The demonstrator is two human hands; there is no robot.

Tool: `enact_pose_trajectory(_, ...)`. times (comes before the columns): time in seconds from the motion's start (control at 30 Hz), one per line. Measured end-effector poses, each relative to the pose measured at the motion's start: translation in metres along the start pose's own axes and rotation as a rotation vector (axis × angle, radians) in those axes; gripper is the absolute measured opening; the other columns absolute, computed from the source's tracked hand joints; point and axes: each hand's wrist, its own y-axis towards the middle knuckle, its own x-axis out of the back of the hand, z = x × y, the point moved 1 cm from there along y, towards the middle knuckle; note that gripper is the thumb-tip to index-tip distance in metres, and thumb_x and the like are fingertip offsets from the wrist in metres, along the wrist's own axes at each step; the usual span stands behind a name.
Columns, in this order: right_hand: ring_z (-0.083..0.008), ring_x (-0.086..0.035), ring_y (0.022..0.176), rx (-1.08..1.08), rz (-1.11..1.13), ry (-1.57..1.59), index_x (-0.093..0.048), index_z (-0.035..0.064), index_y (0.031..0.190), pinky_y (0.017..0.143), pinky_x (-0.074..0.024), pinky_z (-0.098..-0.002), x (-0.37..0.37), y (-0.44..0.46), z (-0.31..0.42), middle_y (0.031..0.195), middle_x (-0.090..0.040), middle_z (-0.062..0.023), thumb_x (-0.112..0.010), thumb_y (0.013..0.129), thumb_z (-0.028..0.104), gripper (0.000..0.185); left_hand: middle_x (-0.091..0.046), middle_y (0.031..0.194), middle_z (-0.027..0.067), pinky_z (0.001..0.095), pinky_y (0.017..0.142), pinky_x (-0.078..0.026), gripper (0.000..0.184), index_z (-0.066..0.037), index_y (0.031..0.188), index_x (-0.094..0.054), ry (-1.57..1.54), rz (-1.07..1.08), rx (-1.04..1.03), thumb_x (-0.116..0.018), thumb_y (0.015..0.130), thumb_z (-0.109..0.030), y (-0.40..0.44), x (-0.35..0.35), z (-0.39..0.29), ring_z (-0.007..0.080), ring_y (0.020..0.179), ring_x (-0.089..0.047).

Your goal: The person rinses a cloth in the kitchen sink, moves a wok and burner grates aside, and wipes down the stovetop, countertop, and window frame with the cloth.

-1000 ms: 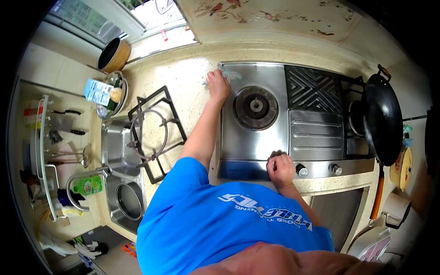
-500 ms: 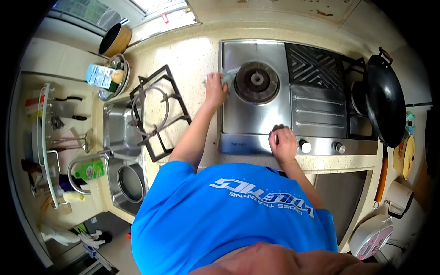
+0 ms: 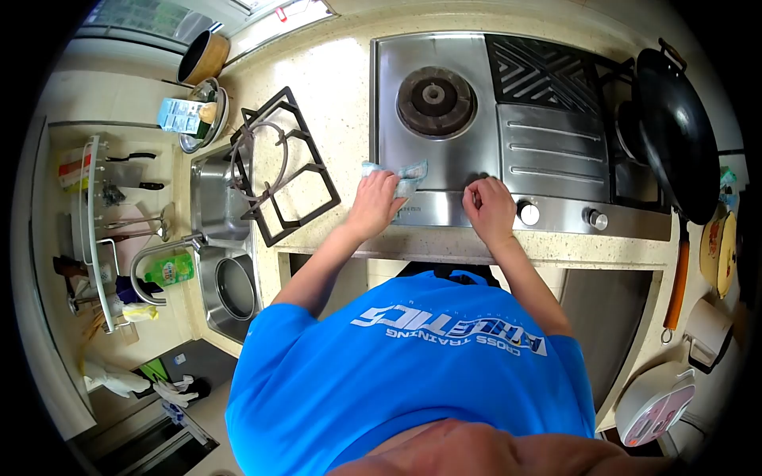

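A pale blue-green cloth [image 3: 411,176] lies bunched over the front left corner of the steel stove [image 3: 452,165]. My left hand [image 3: 376,205] has its fingers closed on the cloth's left part. My right hand [image 3: 490,208] rests curled on the stove's front edge, left of the knobs; whatever its fingers enclose, if anything, is hidden. Behind both hands is the round burner [image 3: 436,99], with no grate over it. A black pan grate [image 3: 295,159] lies on the counter left of the stove, reaching over the sink edge.
A black wok [image 3: 681,135] stands on the right burner, its handle over the front edge. A ridged steel panel [image 3: 552,147] and dark grate are mid-stove. The sink [image 3: 218,194] holds a round pan [image 3: 236,287]. Bowls [image 3: 208,131] and a wooden-coloured pot [image 3: 208,57] sit back left.
My left hand and the cloth have moved down the stove's left side, from its back corner to the front. The view has shifted. My right hand stays at the front edge.
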Motion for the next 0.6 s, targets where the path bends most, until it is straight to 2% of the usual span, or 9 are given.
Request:
enact_pose_trajectory(0.03, -0.0252, -0.054, 0.066, -0.01, -0.002, 0.004, -0.057, 0.0078, 0.074, 0.058, -0.0455, -0.0361, 0.003, -0.001, -0.002, 0.07, -0.053, -0.0066, -0.063, 0.076, 0.01, 0.007, -0.05, 0.11, 0.0185, 0.0431, 0.086, -0.04, 0.042, 0.002, 0.111, -0.046, 0.001, 0.011, -0.003, -0.066, 0.077, -0.012, 0.006, -0.007, -0.007, 0.0366, 0.102, -0.048)
enact_pose_trajectory(0.13, -0.0208, -0.053, 0.06, -0.145, 0.057, 0.321, -0.06, 0.0049, 0.08, 0.055, -0.0436, -0.0322, 0.013, -0.009, -0.007, 0.07, -0.054, -0.007, -0.064, 0.081, 0.011, 0.006, -0.051, 0.107, 0.0191, 0.0434, 0.084, -0.04, 0.039, 0.001, 0.109, -0.046, -0.051, -0.013, -0.075, -0.064, 0.078, -0.013, 0.03, -0.032, -0.037, 0.037, 0.1, -0.048)
enact_pose_trajectory(0.3, -0.0187, -0.049, 0.056, -0.151, 0.123, 0.37, -0.06, 0.0031, 0.081, 0.052, -0.0405, -0.0294, 0.049, -0.027, 0.014, 0.068, -0.052, -0.0063, -0.064, 0.081, 0.008, 0.006, -0.051, 0.103, 0.0185, 0.0441, 0.084, -0.041, 0.037, 0.0, 0.106, -0.047, -0.113, -0.014, -0.067, -0.063, 0.074, -0.011, 0.072, -0.067, -0.092, 0.0366, 0.099, -0.049)
enact_pose_trajectory(0.37, -0.0162, -0.047, 0.055, -0.168, 0.1, 0.417, -0.061, 0.0032, 0.082, 0.051, -0.039, -0.0273, 0.061, -0.029, 0.024, 0.067, -0.05, -0.0056, -0.065, 0.08, 0.007, 0.005, -0.051, 0.102, 0.0172, 0.0439, 0.085, -0.041, 0.038, -0.002, 0.106, -0.048, -0.252, -0.005, -0.133, -0.062, 0.071, -0.01, 0.087, -0.066, -0.109, 0.0355, 0.1, -0.049)
enact_pose_trajectory(0.5, -0.0117, -0.044, 0.056, -0.139, 0.03, 0.406, -0.061, 0.0024, 0.081, 0.051, -0.0363, -0.0244, 0.075, -0.034, 0.018, 0.065, -0.047, -0.0033, -0.065, 0.08, 0.004, 0.004, -0.051, 0.105, 0.0159, 0.0432, 0.087, -0.041, 0.039, -0.004, 0.109, -0.05, -0.256, -0.075, -0.138, -0.064, 0.073, -0.012, 0.076, -0.068, -0.105, 0.0346, 0.101, -0.049)
enact_pose_trajectory(0.6, -0.0095, -0.043, 0.057, -0.156, 0.013, 0.4, -0.061, 0.0014, 0.081, 0.051, -0.0356, -0.023, 0.082, -0.041, 0.01, 0.065, -0.047, -0.0019, -0.065, 0.081, 0.003, 0.004, -0.052, 0.109, 0.0147, 0.0426, 0.087, -0.042, 0.043, -0.006, 0.113, -0.052, -0.135, -0.086, -0.036, -0.07, 0.075, -0.017, 0.043, -0.048, -0.082, 0.0339, 0.103, -0.05)
